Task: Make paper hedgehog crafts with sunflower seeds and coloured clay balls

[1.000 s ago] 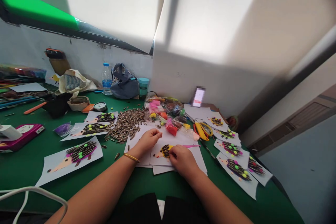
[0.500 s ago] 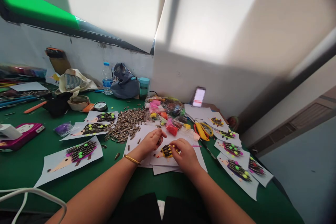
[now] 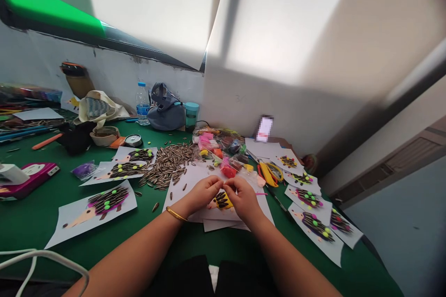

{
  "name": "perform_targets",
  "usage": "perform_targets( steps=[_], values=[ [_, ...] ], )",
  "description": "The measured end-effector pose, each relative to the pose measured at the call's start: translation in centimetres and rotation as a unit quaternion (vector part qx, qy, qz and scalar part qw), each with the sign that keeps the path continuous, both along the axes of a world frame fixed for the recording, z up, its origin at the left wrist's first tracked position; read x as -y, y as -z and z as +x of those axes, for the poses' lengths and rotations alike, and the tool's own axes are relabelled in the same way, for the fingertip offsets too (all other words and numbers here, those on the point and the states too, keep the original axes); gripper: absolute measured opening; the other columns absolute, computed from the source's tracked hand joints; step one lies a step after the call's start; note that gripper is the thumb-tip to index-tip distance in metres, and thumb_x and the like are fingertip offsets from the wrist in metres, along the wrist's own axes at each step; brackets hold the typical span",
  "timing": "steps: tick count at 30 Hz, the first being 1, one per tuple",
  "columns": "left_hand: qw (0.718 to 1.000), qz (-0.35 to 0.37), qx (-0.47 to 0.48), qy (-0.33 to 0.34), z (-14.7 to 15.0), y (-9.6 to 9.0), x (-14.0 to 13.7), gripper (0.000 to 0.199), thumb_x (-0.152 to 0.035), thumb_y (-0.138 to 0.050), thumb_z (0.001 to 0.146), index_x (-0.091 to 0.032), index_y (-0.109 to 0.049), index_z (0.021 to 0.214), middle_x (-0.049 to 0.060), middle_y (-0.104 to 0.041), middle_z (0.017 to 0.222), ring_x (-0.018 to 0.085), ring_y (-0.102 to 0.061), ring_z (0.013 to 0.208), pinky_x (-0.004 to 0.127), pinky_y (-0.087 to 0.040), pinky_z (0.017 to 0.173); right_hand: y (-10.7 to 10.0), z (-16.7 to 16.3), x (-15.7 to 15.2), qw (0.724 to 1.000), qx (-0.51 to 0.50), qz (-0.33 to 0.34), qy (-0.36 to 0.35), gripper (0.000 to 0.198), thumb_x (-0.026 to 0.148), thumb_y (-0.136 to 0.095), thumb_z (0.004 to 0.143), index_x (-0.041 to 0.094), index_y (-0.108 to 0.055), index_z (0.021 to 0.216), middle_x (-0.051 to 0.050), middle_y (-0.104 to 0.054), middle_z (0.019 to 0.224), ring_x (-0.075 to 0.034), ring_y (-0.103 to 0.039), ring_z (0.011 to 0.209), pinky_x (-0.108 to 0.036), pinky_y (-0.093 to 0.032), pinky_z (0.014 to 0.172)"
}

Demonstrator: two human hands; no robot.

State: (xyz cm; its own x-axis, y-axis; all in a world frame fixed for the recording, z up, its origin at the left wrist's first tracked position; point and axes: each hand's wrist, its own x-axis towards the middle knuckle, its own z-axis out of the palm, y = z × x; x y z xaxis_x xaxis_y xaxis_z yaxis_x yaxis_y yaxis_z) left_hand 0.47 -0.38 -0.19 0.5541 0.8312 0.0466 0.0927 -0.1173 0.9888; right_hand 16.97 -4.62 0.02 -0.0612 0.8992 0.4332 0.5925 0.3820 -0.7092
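My left hand (image 3: 205,193) and my right hand (image 3: 243,198) meet fingertip to fingertip above a yellow hedgehog picture (image 3: 222,200) studded with dark sunflower seeds. Both are closed in a pinch; whatever lies between the fingertips is too small to make out. Beneath them, the picture rests on a stack of white paper (image 3: 218,225), partly hidden by my hands. A heap of striped sunflower seeds (image 3: 170,164) lies just beyond my left hand. Behind my fingers sit bags of coloured clay, among them a red one (image 3: 228,170).
Hedgehog pictures lie at the left (image 3: 108,202) and the right (image 3: 311,227). Yellow-handled scissors (image 3: 268,174) rest right of the clay, near a dark pen (image 3: 278,203). Along the wall stand a water bottle (image 3: 142,106), a blue-grey bag (image 3: 166,113) and a propped phone (image 3: 265,128).
My hands have come together: the left moved slightly right, and the right lifted off the hedgehog picture to meet it. Objects on the table stay where they were.
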Motion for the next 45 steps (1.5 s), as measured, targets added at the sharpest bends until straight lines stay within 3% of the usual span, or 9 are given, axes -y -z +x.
perform_targets(
  steps=[6,9,12,17,20,22,25,29,45],
  values=[
    [1.000,0.010,-0.009,-0.003,-0.1,0.2,0.0,0.044,-0.059,-0.058,0.079,-0.016,-0.061,0.075,-0.002,-0.052,0.068,0.011,-0.044,0.058,0.020,-0.035,0.046,1.0,0.6,0.2,0.993,-0.093,-0.068,-0.034,0.010,0.029,-0.064,0.082,0.020,-0.064,0.086,0.000,-0.063,0.078,-0.014,-0.055,0.069,-0.026,-0.044,0.062],
    [1.000,0.018,-0.018,0.001,-0.2,0.3,-0.1,0.041,-0.055,-0.056,0.081,-0.015,-0.064,0.078,0.000,-0.056,0.070,0.012,-0.047,0.059,0.021,-0.037,0.048,1.6,0.8,0.3,0.985,-0.146,-0.079,-0.042,0.012,0.032,-0.064,0.082,0.021,-0.063,0.087,-0.002,-0.066,0.088,-0.016,-0.060,0.074,-0.028,-0.048,0.068],
    [0.996,0.058,-0.050,-0.038,-0.2,0.3,-0.6,0.032,-0.046,-0.054,0.084,-0.016,-0.066,0.082,0.000,-0.058,0.072,0.014,-0.050,0.066,0.023,-0.041,0.058,2.0,1.8,0.1,0.976,-0.189,-0.100,-0.032,0.015,0.035,-0.061,0.083,0.021,-0.061,0.089,-0.005,-0.068,0.096,-0.018,-0.064,0.081,-0.031,-0.051,0.075],
    [0.987,0.089,-0.077,-0.108,-0.4,0.9,-1.9,0.027,-0.040,-0.051,0.082,-0.016,-0.065,0.080,0.001,-0.062,0.075,0.016,-0.055,0.073,0.027,-0.043,0.069,2.5,3.8,-0.8,0.993,-0.054,-0.108,0.017,0.027,0.032,-0.054,0.085,0.024,-0.067,0.107,-0.005,-0.069,0.100,-0.022,-0.063,0.094,-0.036,-0.048,0.085],
    [0.983,0.098,-0.099,-0.120,-0.5,1.4,-2.4,0.027,-0.040,-0.052,0.080,-0.017,-0.064,0.076,0.002,-0.064,0.075,0.018,-0.057,0.074,0.028,-0.043,0.070,2.7,3.8,-1.2,0.991,0.011,-0.134,0.027,0.037,0.028,-0.051,0.085,0.025,-0.063,0.119,-0.002,-0.070,0.095,-0.019,-0.063,0.086,-0.032,-0.048,0.077],
    [0.980,0.105,-0.116,-0.121,-0.6,1.5,-2.5,0.026,-0.041,-0.052,0.079,-0.017,-0.064,0.075,0.002,-0.064,0.074,0.019,-0.057,0.074,0.029,-0.042,0.069,2.7,3.5,-1.3,0.987,0.044,-0.151,0.031,0.032,0.027,-0.052,0.084,0.025,-0.066,0.113,-0.001,-0.070,0.090,-0.018,-0.063,0.080,-0.030,-0.048,0.071],
    [0.978,0.115,-0.128,-0.120,-0.6,1.6,-2.5,0.026,-0.041,-0.052,0.080,-0.018,-0.064,0.074,0.002,-0.064,0.073,0.019,-0.057,0.074,0.029,-0.041,0.068,2.5,2.8,-1.4,0.985,0.108,-0.137,0.016,0.022,0.023,-0.052,0.084,0.023,-0.072,0.094,-0.003,-0.071,0.095,-0.019,-0.063,0.090,-0.030,-0.046,0.080],
    [0.978,0.111,-0.128,-0.121,-0.6,1.6,-2.5,0.025,-0.040,-0.052,0.079,-0.018,-0.063,0.073,0.002,-0.064,0.073,0.019,-0.057,0.074,0.029,-0.041,0.068,2.2,2.3,-1.5,0.980,0.142,-0.139,0.016,0.026,0.018,-0.051,0.083,0.023,-0.072,0.097,-0.003,-0.072,0.103,-0.019,-0.063,0.096,-0.029,-0.044,0.084],
    [0.978,0.118,-0.128,-0.115,-0.6,1.8,-2.7,0.027,-0.040,-0.051,0.080,-0.018,-0.065,0.074,0.003,-0.066,0.074,0.020,-0.059,0.074,0.029,-0.043,0.068,2.1,1.6,-2.0,0.968,0.215,-0.127,0.016,0.025,0.017,-0.052,0.084,0.023,-0.075,0.092,-0.003,-0.071,0.095,-0.017,-0.062,0.090,-0.025,-0.043,0.077]
  ],
)
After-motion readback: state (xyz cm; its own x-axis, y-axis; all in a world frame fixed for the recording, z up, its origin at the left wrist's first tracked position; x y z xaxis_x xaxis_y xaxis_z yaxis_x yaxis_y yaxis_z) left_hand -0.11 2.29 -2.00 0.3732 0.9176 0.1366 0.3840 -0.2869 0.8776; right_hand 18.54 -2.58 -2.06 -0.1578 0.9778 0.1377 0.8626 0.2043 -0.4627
